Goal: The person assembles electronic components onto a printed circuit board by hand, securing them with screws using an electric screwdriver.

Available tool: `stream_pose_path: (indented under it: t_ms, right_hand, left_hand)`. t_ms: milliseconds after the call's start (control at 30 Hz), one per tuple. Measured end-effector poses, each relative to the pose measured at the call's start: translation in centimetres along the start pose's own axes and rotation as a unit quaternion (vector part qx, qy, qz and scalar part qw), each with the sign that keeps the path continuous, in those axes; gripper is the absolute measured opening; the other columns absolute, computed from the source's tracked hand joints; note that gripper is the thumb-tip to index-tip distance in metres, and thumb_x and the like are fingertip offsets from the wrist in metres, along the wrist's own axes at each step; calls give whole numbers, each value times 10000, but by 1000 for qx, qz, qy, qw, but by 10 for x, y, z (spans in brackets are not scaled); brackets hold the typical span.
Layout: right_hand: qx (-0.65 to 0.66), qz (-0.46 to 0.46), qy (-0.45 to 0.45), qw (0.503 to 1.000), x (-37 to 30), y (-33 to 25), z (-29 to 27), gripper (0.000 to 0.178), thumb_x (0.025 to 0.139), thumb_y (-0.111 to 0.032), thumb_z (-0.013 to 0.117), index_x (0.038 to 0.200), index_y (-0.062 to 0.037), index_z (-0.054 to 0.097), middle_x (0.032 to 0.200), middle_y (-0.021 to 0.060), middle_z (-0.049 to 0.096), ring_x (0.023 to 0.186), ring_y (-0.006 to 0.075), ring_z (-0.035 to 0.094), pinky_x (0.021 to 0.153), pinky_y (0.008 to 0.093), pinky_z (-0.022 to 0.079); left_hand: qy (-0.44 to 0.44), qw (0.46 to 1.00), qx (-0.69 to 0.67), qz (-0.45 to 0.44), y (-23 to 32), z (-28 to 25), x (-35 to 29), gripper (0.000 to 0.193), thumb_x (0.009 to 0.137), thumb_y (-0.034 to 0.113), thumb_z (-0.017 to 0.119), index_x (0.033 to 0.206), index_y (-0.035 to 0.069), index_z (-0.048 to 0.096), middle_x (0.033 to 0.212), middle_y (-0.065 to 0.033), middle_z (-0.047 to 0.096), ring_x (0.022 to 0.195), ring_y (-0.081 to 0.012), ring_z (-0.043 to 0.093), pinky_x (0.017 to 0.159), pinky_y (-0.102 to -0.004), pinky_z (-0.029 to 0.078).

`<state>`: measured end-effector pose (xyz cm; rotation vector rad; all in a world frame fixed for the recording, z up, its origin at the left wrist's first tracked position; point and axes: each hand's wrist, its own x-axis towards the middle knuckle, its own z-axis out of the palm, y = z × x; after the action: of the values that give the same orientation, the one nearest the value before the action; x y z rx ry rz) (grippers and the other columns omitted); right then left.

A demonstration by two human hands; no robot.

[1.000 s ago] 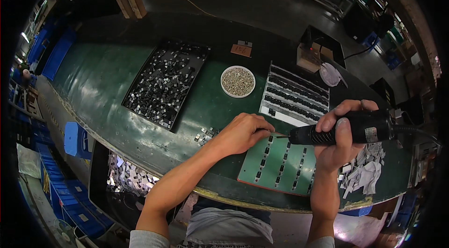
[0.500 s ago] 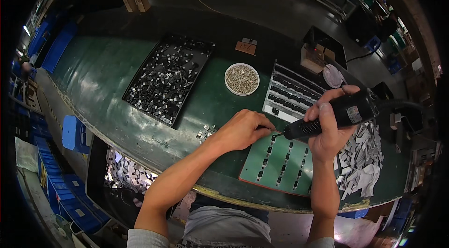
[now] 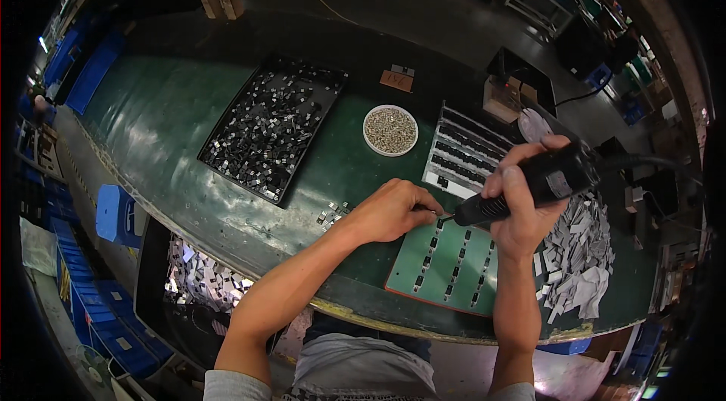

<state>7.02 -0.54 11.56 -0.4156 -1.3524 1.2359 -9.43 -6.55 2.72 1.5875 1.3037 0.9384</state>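
While the right hand (image 3: 522, 201) is wrapped snugly around a fat black power tool (image 3: 550, 178), its thin tip points at the left hand's fingertips. The left hand (image 3: 393, 212) has its thumb and finger close together by the far edge of a green board (image 3: 443, 259); I cannot tell if something tiny is pinched there.

The desk (image 3: 166, 121) is dark green, smooth and shiny, with a worn yellow edge. On it, a round white bowl (image 3: 391, 154) holds lots of little metal bits (image 3: 390, 130), and a flat black tray (image 3: 318, 108) holds a jumble of black and shiny pieces (image 3: 261, 125). Thin pale scraps (image 3: 578, 242) lie in a messy heap near the right arm.

The power tool looks round and ridged near its nose, with a pale label and a thick black cord. The green board lies flat at the near side of the desk, with a red-orange edge. Small black parts (image 3: 427, 261) with silvery ends sit on it in neat lines.
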Motion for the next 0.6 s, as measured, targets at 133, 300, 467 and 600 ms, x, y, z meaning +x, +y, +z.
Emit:
stream_pose_path:
  t_ms: [133, 300, 467, 600]
  right_hand:
    - [59, -86, 41, 994, 2, -18, -6, 594, 887, 10, 569, 1428, -70, 338, 1007, 155, 562, 634, 168, 576, 573, 331, 550]
    - [53, -100, 37, 993, -2, -19, -9, 595, 898, -66, 610, 1424, -77, 332, 1009, 155, 556, 643, 164, 582, 575, 341, 555]
    - [54, -101, 34, 993, -3, -20, -12, 597, 898, -67, 614, 1424, -78, 333, 1010, 156, 556, 647, 169, 588, 574, 341, 559]
    - [27, -115, 7, 993, -4, -18, -8, 524, 934, -101, 563, 1413, -57, 356, 992, 140, 543, 694, 150, 559, 562, 290, 515]
  left_hand:
    - [-3, 1000, 0, 12, -4, 1, 1, 218, 894, 97, 716, 1097, 28, 763, 973, -155, 746, 886, -305, 721, 803, -371, 548]
    - [-10, 1000, -8, 2, -2, 2, 1, 228, 895, 96, 719, 1110, 31, 760, 985, -162, 747, 900, -308, 721, 807, -374, 547]
    - [-18, 1000, -3, -15, 2, 3, 2, 234, 896, 100, 723, 1117, 33, 760, 1005, -165, 747, 908, -306, 720, 810, -375, 546]
    - [-24, 1000, -3, -10, -1, 3, 1, 240, 899, 103, 722, 1125, 28, 756, 1012, -167, 746, 923, -307, 720, 817, -375, 546]
